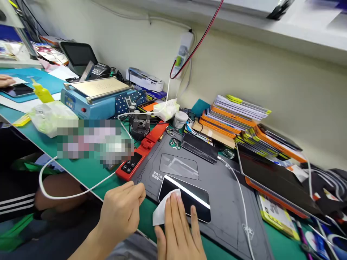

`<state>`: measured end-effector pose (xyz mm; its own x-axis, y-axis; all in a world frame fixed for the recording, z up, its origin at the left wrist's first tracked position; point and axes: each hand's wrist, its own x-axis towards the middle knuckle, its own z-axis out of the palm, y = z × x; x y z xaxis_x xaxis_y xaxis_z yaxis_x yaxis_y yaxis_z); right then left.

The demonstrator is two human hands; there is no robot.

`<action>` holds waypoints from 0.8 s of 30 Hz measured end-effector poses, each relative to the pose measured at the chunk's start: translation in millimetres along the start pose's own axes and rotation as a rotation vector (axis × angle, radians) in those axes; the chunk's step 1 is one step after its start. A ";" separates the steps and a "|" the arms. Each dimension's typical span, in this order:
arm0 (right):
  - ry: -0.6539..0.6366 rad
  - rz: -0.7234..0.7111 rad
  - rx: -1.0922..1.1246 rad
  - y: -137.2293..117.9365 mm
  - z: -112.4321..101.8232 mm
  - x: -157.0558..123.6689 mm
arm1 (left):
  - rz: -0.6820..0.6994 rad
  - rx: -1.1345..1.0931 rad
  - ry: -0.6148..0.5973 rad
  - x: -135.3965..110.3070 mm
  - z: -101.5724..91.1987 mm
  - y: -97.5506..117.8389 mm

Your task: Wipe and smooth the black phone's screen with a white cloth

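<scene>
My right hand [179,224] lies with its fingers stretched out flat on a folded white wipe [159,213], pressing it onto the lower left part of a smartphone [193,202]. The phone lies screen up on a grey work mat [225,202], and a bright strip of light reflects across its dark glass. Left of the phone, my left hand [121,206] is curled into a fist above the table edge, apart from phone and wipe. The inside of that fist is hidden.
A red tool [132,166] with buttons borders the mat's left side. A dark phone [200,147] lies behind, by a white cable [240,191]. A large dark tablet [273,177] is at right. Another person's hand [5,81] is far left.
</scene>
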<state>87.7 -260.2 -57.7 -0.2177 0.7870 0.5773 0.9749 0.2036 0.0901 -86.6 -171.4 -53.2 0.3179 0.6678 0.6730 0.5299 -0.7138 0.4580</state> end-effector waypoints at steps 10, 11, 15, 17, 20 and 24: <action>0.039 0.043 0.036 -10.4 10.7 13.6 | 0.013 -0.008 -0.019 1.0 -0.8 0.6; 0.067 0.030 0.034 -9.8 11.0 4.5 | 0.019 -0.016 -0.020 1.0 0.0 0.4; 0.033 0.027 0.003 0.2 12.9 1.2 | 0.012 -0.023 -0.030 -2.3 4.5 -0.1; -0.019 0.045 -0.005 6.4 14.7 14.3 | -0.012 -0.018 -0.029 -4.2 5.6 -0.4; -0.016 0.087 0.002 11.7 17.7 17.4 | -0.008 -0.016 -0.062 -5.2 4.6 -1.5; 0.128 0.101 -0.074 14.4 21.2 -6.6 | 0.012 -0.020 -0.122 -6.6 3.3 -6.3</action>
<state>102.2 -250.1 -77.4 -0.1153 0.7196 0.6848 0.9933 0.0803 0.0829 -89.5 -170.6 -62.5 0.4181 0.6788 0.6036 0.5103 -0.7253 0.4622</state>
